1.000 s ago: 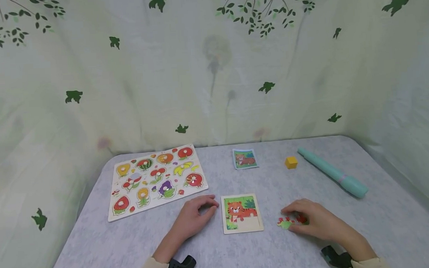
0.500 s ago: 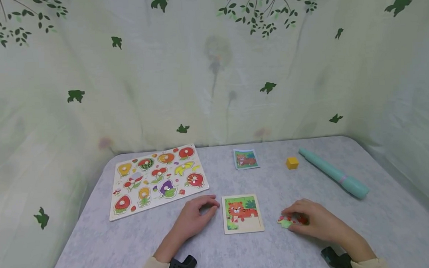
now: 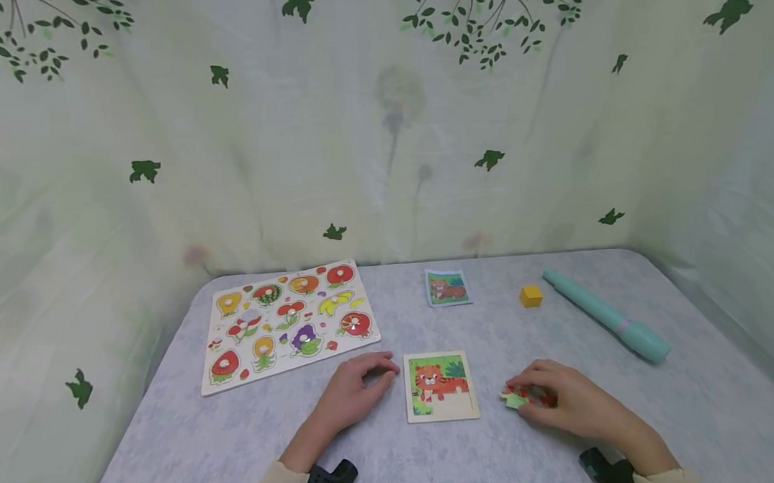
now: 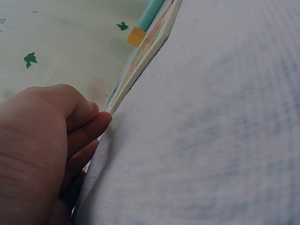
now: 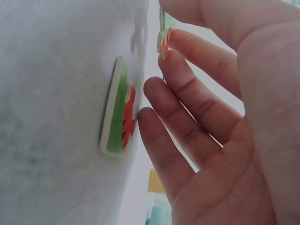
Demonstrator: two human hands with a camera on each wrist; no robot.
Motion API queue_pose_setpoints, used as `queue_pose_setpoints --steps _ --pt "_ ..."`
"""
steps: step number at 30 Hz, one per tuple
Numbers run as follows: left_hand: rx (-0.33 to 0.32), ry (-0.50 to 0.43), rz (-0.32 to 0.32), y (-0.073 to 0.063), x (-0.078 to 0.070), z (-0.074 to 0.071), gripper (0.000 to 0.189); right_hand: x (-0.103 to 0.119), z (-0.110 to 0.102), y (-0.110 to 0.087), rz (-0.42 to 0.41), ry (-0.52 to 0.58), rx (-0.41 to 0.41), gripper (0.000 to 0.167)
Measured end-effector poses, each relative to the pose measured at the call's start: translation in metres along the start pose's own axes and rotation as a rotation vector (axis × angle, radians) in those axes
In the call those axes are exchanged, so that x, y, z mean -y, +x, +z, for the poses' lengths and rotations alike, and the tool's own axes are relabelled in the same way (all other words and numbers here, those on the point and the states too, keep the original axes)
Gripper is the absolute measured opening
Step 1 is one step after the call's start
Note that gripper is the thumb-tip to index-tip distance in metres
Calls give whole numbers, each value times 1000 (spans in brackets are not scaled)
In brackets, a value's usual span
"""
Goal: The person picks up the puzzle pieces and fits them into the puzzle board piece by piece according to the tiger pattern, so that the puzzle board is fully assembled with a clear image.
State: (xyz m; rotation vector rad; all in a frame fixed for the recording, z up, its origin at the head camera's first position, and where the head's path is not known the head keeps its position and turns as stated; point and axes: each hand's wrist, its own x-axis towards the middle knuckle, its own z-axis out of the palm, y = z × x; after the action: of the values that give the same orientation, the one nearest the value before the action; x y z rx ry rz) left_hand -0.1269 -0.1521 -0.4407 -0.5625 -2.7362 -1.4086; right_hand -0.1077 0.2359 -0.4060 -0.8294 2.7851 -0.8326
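Note:
My right hand (image 3: 565, 399) pinches a green and red puzzle piece (image 3: 513, 399) between thumb and fingers, just right of the tiger puzzle board (image 3: 442, 408). In the right wrist view the pinched piece (image 5: 164, 40) is partly covered by the thumb. A second puzzle piece (image 5: 117, 112), green with red, lies on the table below that palm. The board shows an orange tiger, with bare wood along its lower part. My left hand (image 3: 355, 394) rests on the table at the board's left edge, fingers loosely bent and holding nothing; its fingertips (image 4: 105, 121) are near the board's corner.
A fruit peg puzzle board (image 3: 287, 325) lies at the back left. Behind the tiger board is a small picture card (image 3: 448, 288). A yellow cube (image 3: 531, 296) and a teal tube-like object (image 3: 604, 315) sit at the back right. A patterned curtain (image 3: 382, 126) hangs behind the table.
The piece at my right fingertips has tipped up a little from lying nearly flat. My left hand stays in place. The head view has shifted slightly.

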Motion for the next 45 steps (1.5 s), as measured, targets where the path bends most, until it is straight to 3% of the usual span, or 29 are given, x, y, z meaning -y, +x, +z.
queue_pose_setpoints --steps 5,19,45 --pt "-3 -3 1 0 -1 0 11 6 -2 6 4 2 24 31" --pt "-1 -8 1 -1 -2 -1 11 19 -6 25 -82 -37 48 30" --pt "-1 -8 -1 0 3 1 11 53 0 54 -156 13 119 28"
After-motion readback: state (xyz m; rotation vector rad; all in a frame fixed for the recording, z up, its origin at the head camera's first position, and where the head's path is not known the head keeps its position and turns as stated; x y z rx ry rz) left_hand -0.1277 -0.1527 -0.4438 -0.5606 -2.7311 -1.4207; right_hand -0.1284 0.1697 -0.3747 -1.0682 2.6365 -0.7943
